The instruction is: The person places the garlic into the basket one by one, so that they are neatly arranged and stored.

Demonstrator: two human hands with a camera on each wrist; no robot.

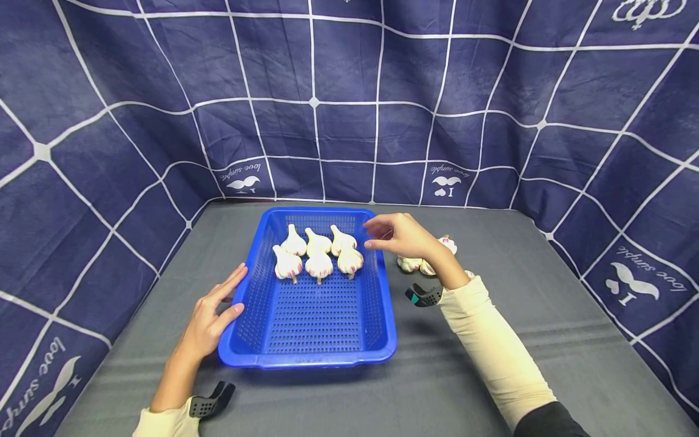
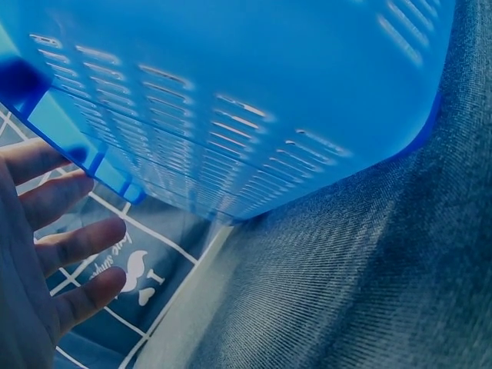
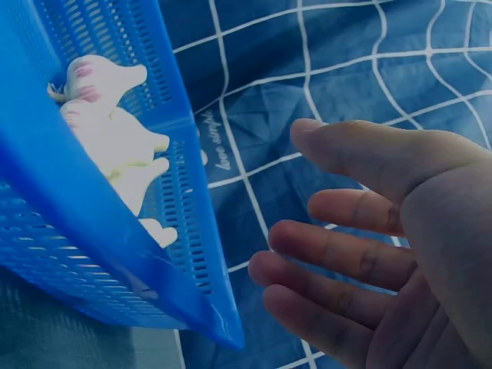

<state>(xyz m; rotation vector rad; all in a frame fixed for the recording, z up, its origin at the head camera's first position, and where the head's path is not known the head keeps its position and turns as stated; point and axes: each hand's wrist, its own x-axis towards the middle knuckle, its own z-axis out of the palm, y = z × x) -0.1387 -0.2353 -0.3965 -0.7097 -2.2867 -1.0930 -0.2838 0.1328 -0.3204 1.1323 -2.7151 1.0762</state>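
A blue plastic basket with slotted walls stands on the grey surface. Inside it, toward the far end, several garlic bulbs lie in two rows, stems mostly pointing away. My left hand rests at the basket's left rim with fingers extended; in the left wrist view its fingers spread beside the outer wall. Over the right rim hovers my right hand, thumb and fingers apart. Nothing is between them, as the right wrist view shows of that hand, which is apart from the basket.
More garlic bulbs lie on the grey surface right of the basket, partly hidden under my right forearm. A dark blue cloth with white grid lines hangs behind and along both sides. Each wrist wears a black strap.
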